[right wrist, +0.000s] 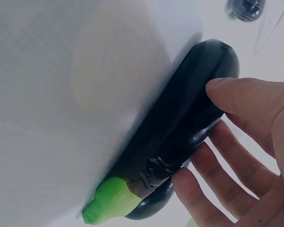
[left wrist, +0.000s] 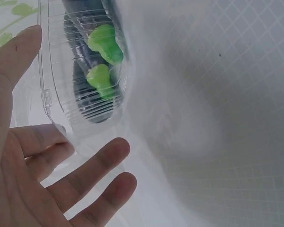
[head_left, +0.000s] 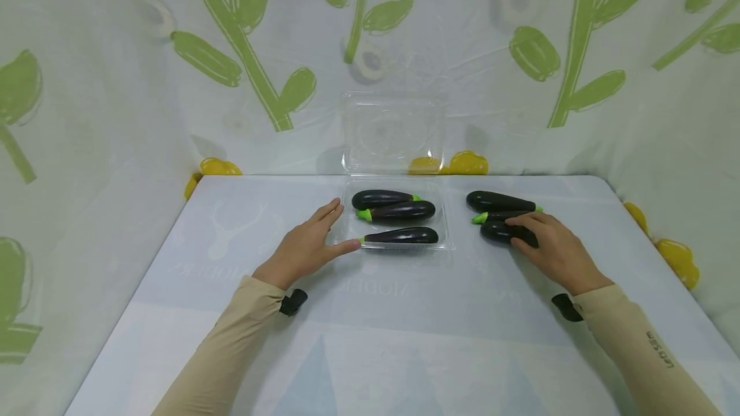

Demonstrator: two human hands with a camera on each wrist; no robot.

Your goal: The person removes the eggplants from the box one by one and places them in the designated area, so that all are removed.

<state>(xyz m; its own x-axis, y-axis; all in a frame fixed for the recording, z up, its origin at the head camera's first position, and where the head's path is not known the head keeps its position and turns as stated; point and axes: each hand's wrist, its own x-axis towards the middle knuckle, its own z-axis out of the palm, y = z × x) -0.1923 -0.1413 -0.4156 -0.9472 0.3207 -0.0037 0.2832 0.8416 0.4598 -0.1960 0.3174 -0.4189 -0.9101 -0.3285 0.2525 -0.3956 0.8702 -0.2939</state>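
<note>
A clear plastic clamshell box (head_left: 444, 220) holds three dark eggplants, the front one (head_left: 401, 235) apart from the two behind. My left hand (head_left: 303, 249) is at the box's left end, fingers spread; in the left wrist view its thumb and fingertips are right at the box's rim. Right of the box, three more eggplants lie together on the table. My right hand (head_left: 557, 252) grips the front eggplant (head_left: 497, 232), thumb on the near side and fingers on the far side. The middle eggplant (head_left: 509, 216) lies against it, partly hidden by the fingers; the rear eggplant (head_left: 498, 201) lies behind.
The box's lid (head_left: 393, 130) stands up at the back, close to the patterned curtain (head_left: 491, 63). Box and eggplants are near the far edge of the white table (head_left: 376, 339). Each wrist wears a black camera (head_left: 293, 302).
</note>
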